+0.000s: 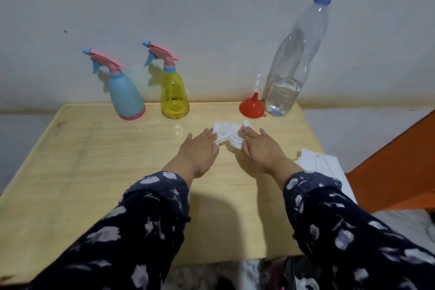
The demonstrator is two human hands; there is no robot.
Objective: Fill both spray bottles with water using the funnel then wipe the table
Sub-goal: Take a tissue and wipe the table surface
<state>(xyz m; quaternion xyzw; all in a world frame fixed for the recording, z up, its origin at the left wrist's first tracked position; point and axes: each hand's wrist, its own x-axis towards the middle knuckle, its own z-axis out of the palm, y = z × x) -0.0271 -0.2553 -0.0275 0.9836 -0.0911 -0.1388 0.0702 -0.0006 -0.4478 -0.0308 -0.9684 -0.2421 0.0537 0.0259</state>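
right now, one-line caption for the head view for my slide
Both hands, left hand and right hand, press a white tissue on the table before two capped spray bottles.

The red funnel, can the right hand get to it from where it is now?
Probably yes. The right hand rests on the white tissue, and the red funnel sits just beyond it, mouth down beside the water bottle. Only bare table lies between.
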